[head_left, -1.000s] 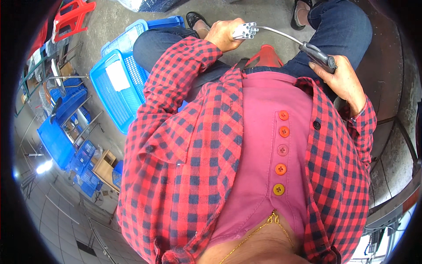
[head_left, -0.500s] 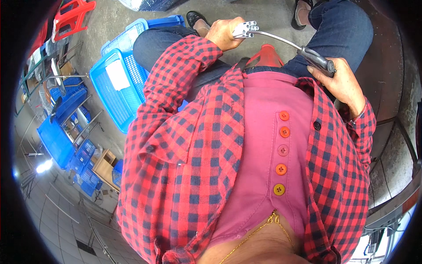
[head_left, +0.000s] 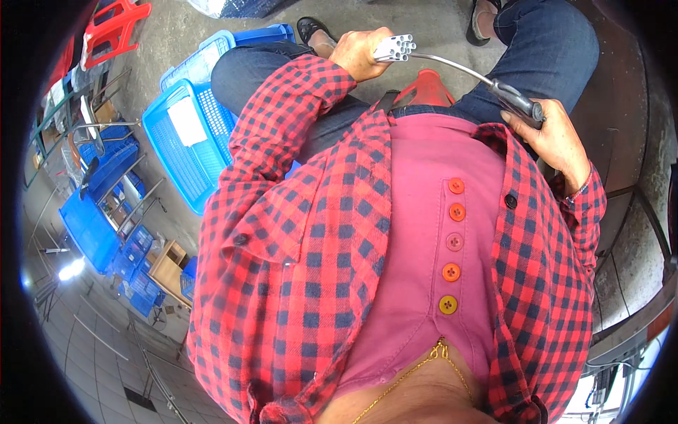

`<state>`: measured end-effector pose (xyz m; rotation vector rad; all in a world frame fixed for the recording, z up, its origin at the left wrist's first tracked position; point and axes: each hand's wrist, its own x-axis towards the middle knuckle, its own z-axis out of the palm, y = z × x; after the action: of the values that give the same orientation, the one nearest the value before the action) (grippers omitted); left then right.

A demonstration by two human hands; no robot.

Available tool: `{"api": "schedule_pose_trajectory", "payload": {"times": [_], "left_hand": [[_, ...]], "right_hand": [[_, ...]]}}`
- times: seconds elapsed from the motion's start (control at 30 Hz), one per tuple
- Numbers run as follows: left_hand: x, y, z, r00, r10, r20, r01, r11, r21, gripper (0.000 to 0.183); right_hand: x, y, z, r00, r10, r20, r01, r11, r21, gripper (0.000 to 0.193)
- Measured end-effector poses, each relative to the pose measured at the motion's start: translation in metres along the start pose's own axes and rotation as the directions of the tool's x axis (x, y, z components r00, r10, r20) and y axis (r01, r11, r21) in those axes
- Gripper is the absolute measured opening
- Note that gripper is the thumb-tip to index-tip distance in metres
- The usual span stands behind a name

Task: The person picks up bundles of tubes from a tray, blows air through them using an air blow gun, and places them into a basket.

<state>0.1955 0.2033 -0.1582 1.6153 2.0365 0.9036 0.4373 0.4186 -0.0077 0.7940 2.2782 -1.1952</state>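
One bundle of slim, pale tubes (head_left: 394, 49), whitish with round open ends, is at the far middle, above the floor (head_left: 395, 20) and between the knees. The left hand (head_left: 359, 56) has its grip closed around it. The right hand (head_left: 556, 138) grips one tool (head_left: 518, 103), dark-handled with a thin, curved metal rod. Whether the rod's tip enters a tube cannot be told; the tubes are too crowded to count. At left, the leg (head_left: 244, 78) partly hides two blue baskets (head_left: 169, 157).
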Motion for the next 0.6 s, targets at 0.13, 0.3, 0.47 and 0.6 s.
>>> {"api": "schedule_pose_trajectory", "payload": {"times": [0.13, 0.3, 0.47, 0.6], "left_hand": [[0.0027, 0.0030, -0.0032, 1.000, -0.001, 0.001, 0.001, 1.000, -0.016, 0.018], [0.0014, 0.0074, -0.0090, 1.000, -0.018, 0.008, 0.018, 1.000, -0.005, 0.018], [0.0002, 0.0047, -0.0045, 1.000, 0.020, 0.001, -0.020, 1.000, 0.009, 0.025], [-0.0015, 0.0083, -0.0051, 1.000, -0.014, 0.009, 0.014, 1.000, -0.022, 0.019]], "right_hand": [[0.0009, -0.0022, -0.0007, 1.000, 0.011, 0.001, -0.011, 1.000, 0.007, 0.037], [0.0051, 0.0013, 0.0009, 0.999, 0.013, -0.043, -0.013, 1.000, 0.010, 0.040], [0.0041, 0.0031, 0.0019, 0.998, 0.041, -0.043, -0.042, 0.999, -0.024, 0.041], [0.0029, 0.0024, 0.0028, 0.998, 0.036, -0.050, -0.037, 0.999, -0.013, 0.041]]}}
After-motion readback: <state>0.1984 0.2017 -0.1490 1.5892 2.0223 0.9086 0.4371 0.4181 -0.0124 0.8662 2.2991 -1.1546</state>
